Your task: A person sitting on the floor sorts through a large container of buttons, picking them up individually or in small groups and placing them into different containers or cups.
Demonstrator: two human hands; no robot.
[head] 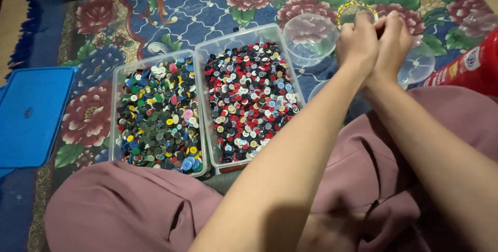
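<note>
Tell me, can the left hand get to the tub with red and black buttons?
Probably yes. The left hand is just right of the tub, which is open with no lid, and nothing lies between them.

Toward the upper right of the frame, the left hand (358,42) and the right hand (392,39) meet with fingers curled together; what they pinch between them is too small to tell, possibly a button. Just beside them sit clear round plastic cups (309,38). At centre, two clear rectangular tubs stand side by side on a floral rug (207,3): the left tub (116,106) holds green, blue and yellow buttons, the right tub (207,55) red, black and white ones. A blue lid (31,114) lies at far left.
</note>
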